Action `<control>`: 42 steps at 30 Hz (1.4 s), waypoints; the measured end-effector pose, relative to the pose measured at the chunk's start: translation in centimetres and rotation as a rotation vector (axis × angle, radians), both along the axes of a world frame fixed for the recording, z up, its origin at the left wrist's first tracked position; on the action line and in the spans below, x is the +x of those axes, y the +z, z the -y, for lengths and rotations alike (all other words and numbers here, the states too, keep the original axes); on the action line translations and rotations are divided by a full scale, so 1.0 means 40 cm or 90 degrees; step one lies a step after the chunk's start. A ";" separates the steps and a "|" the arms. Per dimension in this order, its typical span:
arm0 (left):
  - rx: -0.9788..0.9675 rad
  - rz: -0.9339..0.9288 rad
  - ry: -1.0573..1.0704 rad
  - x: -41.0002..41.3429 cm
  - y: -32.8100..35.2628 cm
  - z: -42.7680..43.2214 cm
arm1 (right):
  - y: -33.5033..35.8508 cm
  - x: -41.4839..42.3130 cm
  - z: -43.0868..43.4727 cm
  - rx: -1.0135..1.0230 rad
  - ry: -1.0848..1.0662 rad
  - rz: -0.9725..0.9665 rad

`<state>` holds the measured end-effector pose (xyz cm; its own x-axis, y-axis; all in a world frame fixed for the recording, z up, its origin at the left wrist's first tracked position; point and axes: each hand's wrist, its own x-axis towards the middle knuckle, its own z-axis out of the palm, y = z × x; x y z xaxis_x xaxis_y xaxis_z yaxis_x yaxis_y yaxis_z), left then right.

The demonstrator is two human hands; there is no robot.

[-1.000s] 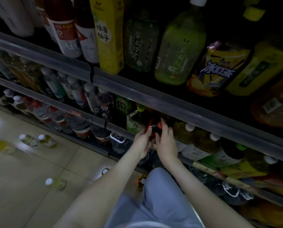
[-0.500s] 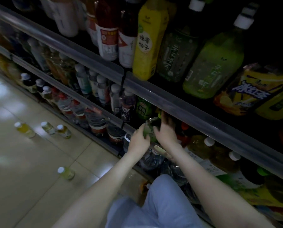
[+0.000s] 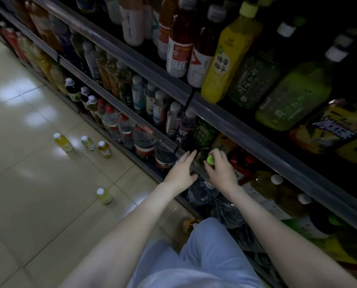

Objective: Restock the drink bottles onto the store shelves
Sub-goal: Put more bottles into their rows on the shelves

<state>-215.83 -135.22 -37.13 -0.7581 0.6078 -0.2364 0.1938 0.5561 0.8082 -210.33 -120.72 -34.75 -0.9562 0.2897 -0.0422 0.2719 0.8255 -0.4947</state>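
My right hand (image 3: pixel 221 171) grips the top of a green-capped bottle (image 3: pixel 210 159) at the front of the lower shelf (image 3: pixel 144 125). The bottle's body is dark and mostly hidden by my fingers. My left hand (image 3: pixel 181 171) lies beside it with straight fingers against the shelf rail; whether they touch the bottle is unclear. Several small yellow drink bottles stand on the floor: three in a group (image 3: pixel 88 143) and one nearer to me (image 3: pixel 104 196). Another bottle (image 3: pixel 191 224) lies on the floor by my knee.
Shelves full of drink bottles run diagonally from upper left to lower right, with grey rails (image 3: pixel 246 138) along their fronts. Large water bottles (image 3: pixel 142 142) fill the bottom shelf. Tiled floor (image 3: pixel 28 183) spreads to the left. My knee in light trousers (image 3: pixel 198 256) is below my arms.
The view has swung right and down along the shelves. My right hand shifted from the bottle's side to its green cap. My left hand let go of it and opened.
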 end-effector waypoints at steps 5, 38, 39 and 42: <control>0.037 0.035 -0.112 -0.002 0.175 0.073 | 0.218 0.042 0.094 -0.099 0.027 -0.052; 0.151 -0.243 -0.484 -0.209 0.732 -0.056 | 0.598 0.108 0.064 -0.293 -0.254 -0.302; 0.160 -0.274 -0.494 -0.219 0.724 -0.066 | 0.600 0.117 0.064 -0.282 -0.275 -0.312; 0.166 -0.313 -0.469 -0.224 0.662 -0.096 | 0.603 0.150 0.062 -0.248 -0.345 -0.333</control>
